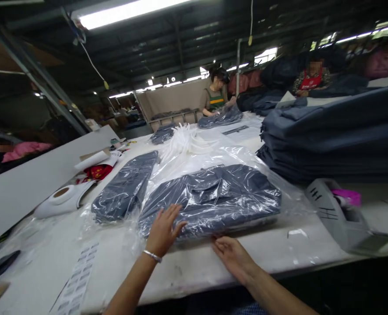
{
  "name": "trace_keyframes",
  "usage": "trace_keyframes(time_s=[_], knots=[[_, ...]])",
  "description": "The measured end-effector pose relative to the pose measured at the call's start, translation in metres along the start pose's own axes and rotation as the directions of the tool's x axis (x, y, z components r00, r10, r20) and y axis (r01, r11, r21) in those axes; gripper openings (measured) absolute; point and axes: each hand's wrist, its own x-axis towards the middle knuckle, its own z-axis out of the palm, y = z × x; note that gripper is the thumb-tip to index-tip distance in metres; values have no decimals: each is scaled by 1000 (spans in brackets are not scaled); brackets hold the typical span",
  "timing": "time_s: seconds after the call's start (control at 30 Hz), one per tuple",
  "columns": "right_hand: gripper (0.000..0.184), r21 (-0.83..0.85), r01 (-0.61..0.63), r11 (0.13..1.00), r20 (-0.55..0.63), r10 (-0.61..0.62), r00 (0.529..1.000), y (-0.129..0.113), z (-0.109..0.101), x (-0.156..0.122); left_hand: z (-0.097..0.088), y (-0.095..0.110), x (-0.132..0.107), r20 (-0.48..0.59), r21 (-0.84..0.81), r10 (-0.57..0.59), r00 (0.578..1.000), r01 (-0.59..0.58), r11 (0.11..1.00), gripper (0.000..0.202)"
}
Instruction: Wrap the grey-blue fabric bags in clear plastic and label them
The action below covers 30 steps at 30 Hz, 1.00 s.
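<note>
A folded dark blue garment in a clear plastic bag (213, 197) lies in front of me on the white table. My left hand (164, 229), with a bracelet at the wrist, rests on the bag's near left part, fingers and thumb spread. At the bag's near edge is my right hand (233, 258), palm turned partly up and fingers loosely stretched; its fingertips are partly hidden at the underside. Neither hand is closed around anything that I can see. A second bagged dark blue garment (126, 186) lies just left of the first.
Piled dark blue cloth (332, 131) rises at the right, behind a grey plastic holder (333, 216). White strips (184, 140) lie beyond the bag. A label sheet (79, 280) and a roll of white material (62, 194) are at left. A co-worker (216, 94) stands across the table.
</note>
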Motion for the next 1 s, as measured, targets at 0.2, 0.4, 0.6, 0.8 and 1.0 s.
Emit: trace_keyframes(time_s=[0.2,0.4,0.6,0.8,1.0], knots=[[25,28,111,993,282,-114,953,-11,17,4,11,66,14,-95,112,133,987,-122,986,88],[14,-284,198,938,204,-142,969,-33,16,39,27,58,35,-32,134,49,998,-44,990,84],[17,-293,347,891,327,-247,912,-53,44,47,19,50,47,-138,56,22,990,-15,998,82],[62,-264,563,783,714,-234,660,-120,137,17,-116,35,80,-168,-189,-294,941,262,946,27],[68,-544,746,385,293,-745,599,-146,105,25,-191,31,36,254,-838,-619,743,489,244,43]])
